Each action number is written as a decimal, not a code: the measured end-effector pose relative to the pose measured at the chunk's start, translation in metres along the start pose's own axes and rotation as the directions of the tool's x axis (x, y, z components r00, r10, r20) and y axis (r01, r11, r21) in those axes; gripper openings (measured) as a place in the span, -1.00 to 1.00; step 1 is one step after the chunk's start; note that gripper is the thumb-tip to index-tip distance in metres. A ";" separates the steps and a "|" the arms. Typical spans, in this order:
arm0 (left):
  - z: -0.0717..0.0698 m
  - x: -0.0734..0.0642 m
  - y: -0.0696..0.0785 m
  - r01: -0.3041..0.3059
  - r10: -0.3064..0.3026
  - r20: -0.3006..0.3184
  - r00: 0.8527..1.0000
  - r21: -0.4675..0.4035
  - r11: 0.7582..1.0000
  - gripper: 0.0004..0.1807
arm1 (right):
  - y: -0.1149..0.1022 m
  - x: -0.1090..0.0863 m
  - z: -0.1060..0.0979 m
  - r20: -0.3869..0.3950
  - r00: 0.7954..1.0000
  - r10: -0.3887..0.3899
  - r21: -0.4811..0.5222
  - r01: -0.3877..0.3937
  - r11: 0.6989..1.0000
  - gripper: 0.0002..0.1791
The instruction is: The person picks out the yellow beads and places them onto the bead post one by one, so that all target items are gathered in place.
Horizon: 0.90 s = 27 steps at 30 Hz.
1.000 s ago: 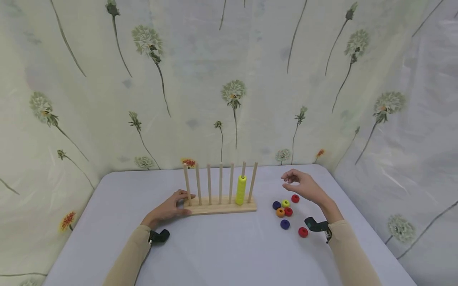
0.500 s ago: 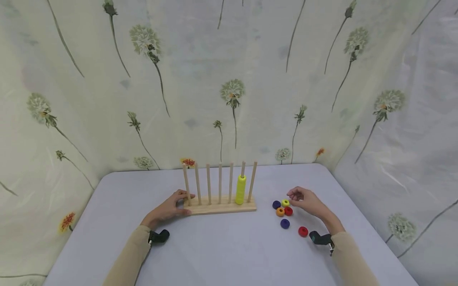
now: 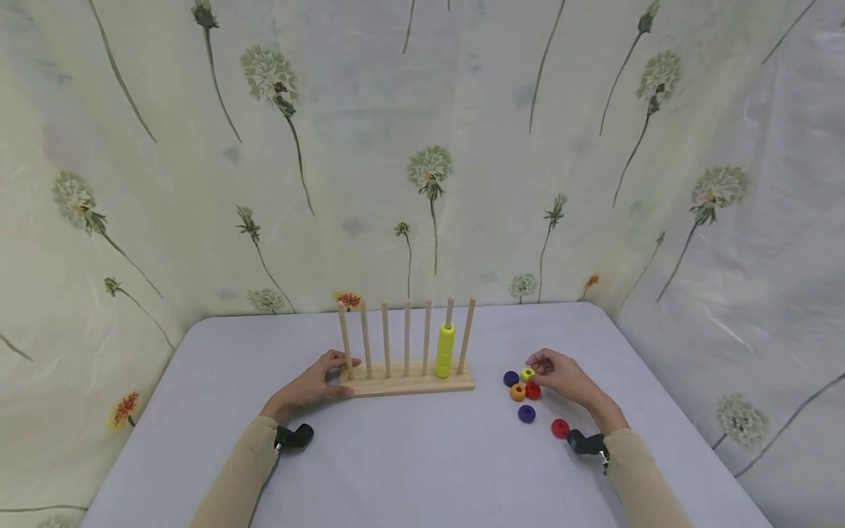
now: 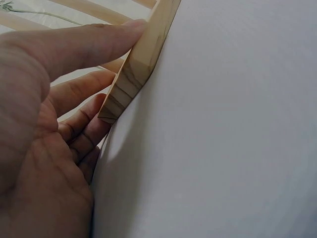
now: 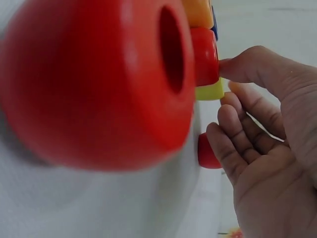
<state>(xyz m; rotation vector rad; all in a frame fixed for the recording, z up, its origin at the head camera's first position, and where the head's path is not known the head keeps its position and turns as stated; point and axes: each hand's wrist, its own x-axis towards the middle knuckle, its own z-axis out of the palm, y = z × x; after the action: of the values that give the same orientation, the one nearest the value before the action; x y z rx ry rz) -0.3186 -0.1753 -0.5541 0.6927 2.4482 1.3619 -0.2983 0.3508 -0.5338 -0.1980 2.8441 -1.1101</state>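
My left hand (image 3: 310, 385) grips the left end of a wooden peg stand (image 3: 409, 386), thumb on the front edge and fingers behind. In the left wrist view the thumb presses the pale wood base (image 4: 133, 74). Bare pegs rise from the stand, except one near the right end that carries a stack of yellow beads (image 3: 444, 352). My right hand (image 3: 564, 378) pinches a loose yellow bead (image 3: 527, 375) between thumb and index finger, still among the others. Red (image 3: 533, 391), orange (image 3: 518, 393) and dark blue (image 3: 511, 378) beads lie close against it.
Another dark blue bead (image 3: 526, 413) and a red bead (image 3: 560, 427) lie nearer the front, the red one large in the right wrist view. A further red bead (image 5: 208, 151) lies by my right fingers. A flowered curtain (image 3: 422, 147) stands behind the white table (image 3: 422, 462).
My right hand has come down and toward me from above the beads, then edged left onto the yellow bead. My left hand and the stand have stayed in place.
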 end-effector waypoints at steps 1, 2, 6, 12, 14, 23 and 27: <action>0.000 0.000 -0.001 -0.001 0.001 0.001 1.000 0.000 1.000 -0.37 | -0.001 0.000 0.000 -0.001 1.000 0.002 -0.002 -0.002 1.000 -0.68; -0.001 0.000 -0.001 0.000 0.000 0.001 1.000 -0.004 1.000 -0.37 | -0.001 0.001 0.001 -0.001 1.000 0.004 -0.005 -0.004 1.000 -0.68; -0.001 -0.001 0.000 -0.004 0.004 0.002 1.000 0.001 1.000 -0.36 | -0.006 0.002 0.001 0.000 1.000 0.000 -0.020 0.000 1.000 -0.68; -0.002 -0.001 0.001 -0.006 0.006 0.010 1.000 0.007 1.000 -0.36 | -0.010 0.003 0.000 0.019 0.999 0.027 -0.068 -0.026 0.997 -0.69; -0.002 0.000 0.002 -0.007 0.007 0.009 1.000 0.005 1.000 -0.36 | -0.011 0.003 -0.001 0.024 0.999 0.035 -0.071 -0.034 0.997 -0.69; -0.001 -0.002 0.005 0.003 -0.003 0.003 1.000 0.008 1.000 -0.37 | -0.012 0.003 -0.001 0.015 0.999 0.051 -0.066 -0.050 0.997 -0.68; -0.004 -0.008 0.021 0.003 -0.003 0.027 1.000 -0.005 1.000 -0.37 | -0.011 0.002 -0.004 -0.009 0.998 0.057 -0.072 -0.058 0.996 -0.66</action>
<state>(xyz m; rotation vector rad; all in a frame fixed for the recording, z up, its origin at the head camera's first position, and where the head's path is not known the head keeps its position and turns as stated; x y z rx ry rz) -0.3077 -0.1723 -0.5343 0.7012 2.4228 1.3479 -0.2998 0.3448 -0.5234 -0.1159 2.8785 -1.0006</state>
